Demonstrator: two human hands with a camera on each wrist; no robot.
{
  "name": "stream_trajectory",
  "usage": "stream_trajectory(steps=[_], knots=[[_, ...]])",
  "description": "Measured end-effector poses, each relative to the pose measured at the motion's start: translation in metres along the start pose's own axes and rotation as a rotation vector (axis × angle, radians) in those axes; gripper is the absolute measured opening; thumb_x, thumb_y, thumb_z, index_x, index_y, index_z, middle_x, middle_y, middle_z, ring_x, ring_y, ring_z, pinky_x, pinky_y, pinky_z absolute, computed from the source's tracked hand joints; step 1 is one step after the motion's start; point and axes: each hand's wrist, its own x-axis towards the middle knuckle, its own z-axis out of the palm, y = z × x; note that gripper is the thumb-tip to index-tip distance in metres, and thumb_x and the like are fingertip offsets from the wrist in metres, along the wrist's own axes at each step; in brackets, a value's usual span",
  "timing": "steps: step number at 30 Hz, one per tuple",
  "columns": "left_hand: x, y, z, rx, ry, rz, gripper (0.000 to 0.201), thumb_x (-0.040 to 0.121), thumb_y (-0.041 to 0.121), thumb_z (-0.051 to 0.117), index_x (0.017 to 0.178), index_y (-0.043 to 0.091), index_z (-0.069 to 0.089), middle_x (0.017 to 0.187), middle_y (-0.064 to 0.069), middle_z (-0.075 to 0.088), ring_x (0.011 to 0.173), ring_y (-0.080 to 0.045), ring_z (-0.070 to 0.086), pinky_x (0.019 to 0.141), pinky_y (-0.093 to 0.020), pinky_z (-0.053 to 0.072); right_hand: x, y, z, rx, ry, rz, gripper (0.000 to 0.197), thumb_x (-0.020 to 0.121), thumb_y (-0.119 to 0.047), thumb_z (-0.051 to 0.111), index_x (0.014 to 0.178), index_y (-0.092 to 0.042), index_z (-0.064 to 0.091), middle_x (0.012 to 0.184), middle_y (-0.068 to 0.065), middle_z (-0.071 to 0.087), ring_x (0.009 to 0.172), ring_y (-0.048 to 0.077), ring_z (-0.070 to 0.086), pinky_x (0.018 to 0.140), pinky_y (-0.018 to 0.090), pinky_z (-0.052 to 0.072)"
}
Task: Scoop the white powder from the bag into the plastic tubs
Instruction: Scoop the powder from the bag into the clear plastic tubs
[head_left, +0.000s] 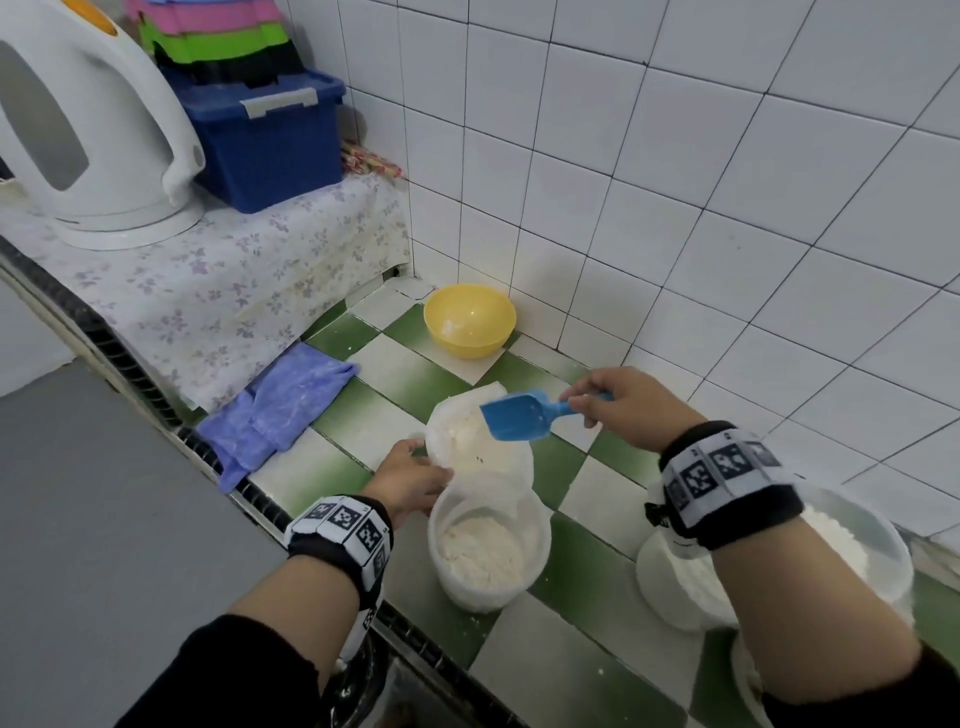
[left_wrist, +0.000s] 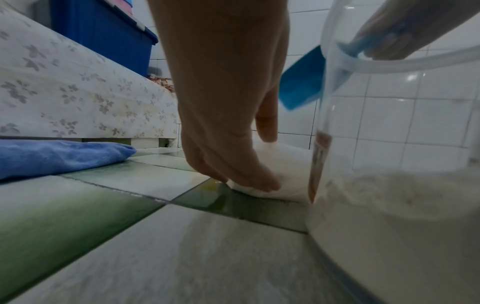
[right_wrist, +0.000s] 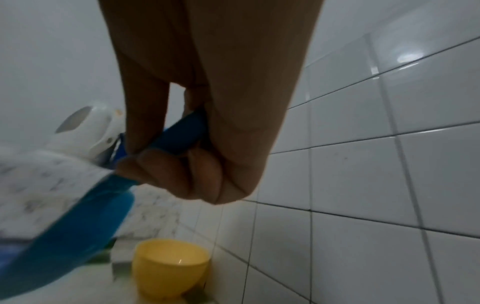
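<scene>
While our right hand (head_left: 621, 410) pinches blue scoop (head_left: 519, 415) handle, blade points left over open powder bag (head_left: 478, 441). Left hand (head_left: 415, 480), fingers fairly straight, steadies bag's left side. Half-filled tub (head_left: 488, 545) sits just nearer us; we judge right hand does next dip.

Count on the bench (head_left: 395, 374): one open bag (head_left: 483, 441) of white powder; two plastic tubs in clear sight, one (head_left: 488, 551) near the bag, one (head_left: 841, 551) to its right. One blue scoop (head_left: 519, 415). One yellow bowl (head_left: 470, 319). One blue cloth (head_left: 275, 410). One white kettle (head_left: 93, 130). One blue storage box (head_left: 265, 140). Two hands: left (head_left: 410, 480), right (head_left: 628, 408).
</scene>
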Motion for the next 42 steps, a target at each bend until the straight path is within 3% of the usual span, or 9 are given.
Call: stream_trajectory(steps=[2, 6, 10, 19, 23, 28, 33, 38, 42], knots=[[0.006, 0.001, -0.001, -0.014, 0.002, 0.004, 0.072, 0.085, -0.014, 0.061, 0.146, 0.006, 0.029, 0.100, -0.007, 0.057, 0.077, -0.021, 0.062, 0.049, -0.025, 0.056, 0.011, -0.006, 0.015, -0.095, 0.021, 0.009, 0.017, 0.095, -0.022, 0.050, 0.100, -0.018, 0.065, 0.080, -0.005, 0.059, 0.071, 0.009, 0.053, 0.062, 0.021, 0.040], [0.012, 0.003, -0.003, -0.037, 0.011, -0.004, 0.070, 0.084, -0.019, 0.056, 0.143, 0.008, 0.030, 0.108, -0.010, 0.059, 0.089, -0.030, 0.061, 0.050, -0.029, 0.055, 0.032, -0.018, 0.042, -0.385, -0.054, -0.056, 0.025, 0.097, -0.013, 0.044, 0.111, -0.011, 0.064, 0.105, 0.006, 0.063, 0.096, 0.021, 0.059, 0.083, 0.029, 0.048], [0.017, 0.007, -0.006, -0.096, 0.003, -0.019, 0.070, 0.086, -0.019, 0.054, 0.145, 0.013, 0.030, 0.116, -0.010, 0.056, 0.101, -0.032, 0.059, 0.053, -0.034, 0.059, 0.048, -0.020, 0.056, -0.557, -0.080, -0.039, 0.021, 0.095, -0.012, 0.044, 0.110, -0.011, 0.059, 0.108, 0.008, 0.062, 0.097, 0.023, 0.060, 0.087, 0.034, 0.051], [0.035, 0.029, -0.022, -0.108, 0.134, 0.156, 0.056, 0.093, 0.000, 0.058, 0.143, 0.017, 0.037, 0.135, -0.009, 0.045, 0.112, -0.022, 0.053, 0.077, -0.030, 0.052, 0.044, -0.016, 0.060, -0.392, -0.268, 0.108, 0.027, 0.097, -0.020, 0.047, 0.105, -0.001, 0.064, 0.102, 0.010, 0.066, 0.084, 0.020, 0.060, 0.067, 0.022, 0.045], [0.032, 0.027, -0.029, 0.037, 0.114, 0.136, 0.076, 0.087, 0.018, 0.073, 0.148, 0.017, 0.029, 0.143, -0.009, 0.044, 0.122, -0.023, 0.053, 0.102, -0.042, 0.047, 0.041, -0.016, 0.070, -0.263, -0.267, 0.165, 0.024, 0.096, -0.021, 0.050, 0.101, -0.002, 0.063, 0.093, 0.010, 0.065, 0.071, 0.014, 0.052, 0.053, 0.014, 0.035], [0.014, 0.022, -0.036, 0.343, 0.032, -0.098, 0.095, 0.077, 0.040, 0.080, 0.149, 0.023, 0.020, 0.124, -0.008, 0.057, 0.099, -0.026, 0.064, 0.072, -0.040, 0.058, 0.047, -0.025, 0.059, -0.372, -0.157, 0.112, 0.022, 0.098, -0.017, 0.044, 0.102, -0.005, 0.062, 0.098, 0.006, 0.063, 0.083, 0.018, 0.056, 0.060, 0.018, 0.041], [0.010, 0.016, -0.029, 0.257, 0.048, -0.221, 0.081, 0.085, 0.022, 0.075, 0.145, 0.014, 0.022, 0.120, -0.015, 0.050, 0.097, -0.035, 0.066, 0.075, -0.053, 0.059, 0.058, -0.036, 0.059, -0.598, -0.198, 0.051, 0.023, 0.095, -0.012, 0.044, 0.112, -0.008, 0.059, 0.110, 0.009, 0.064, 0.100, 0.024, 0.060, 0.088, 0.032, 0.050], [0.028, 0.005, -0.028, 0.231, 0.194, -0.090, 0.072, 0.084, 0.005, 0.070, 0.143, 0.004, 0.029, 0.131, -0.019, 0.050, 0.113, -0.038, 0.059, 0.087, -0.052, 0.056, 0.070, -0.025, 0.052, -0.422, -0.255, 0.119, 0.022, 0.097, -0.017, 0.046, 0.110, -0.008, 0.062, 0.114, 0.007, 0.063, 0.102, 0.022, 0.059, 0.085, 0.029, 0.045], [0.033, 0.002, -0.035, 0.299, 0.189, 0.074, 0.070, 0.084, 0.002, 0.064, 0.143, 0.022, 0.033, 0.105, -0.009, 0.065, 0.099, -0.029, 0.062, 0.076, -0.032, 0.053, 0.078, -0.014, 0.051, -0.289, -0.279, 0.183, 0.021, 0.096, -0.020, 0.049, 0.109, -0.008, 0.062, 0.081, 0.000, 0.063, 0.062, 0.008, 0.050, 0.056, 0.019, 0.039]])
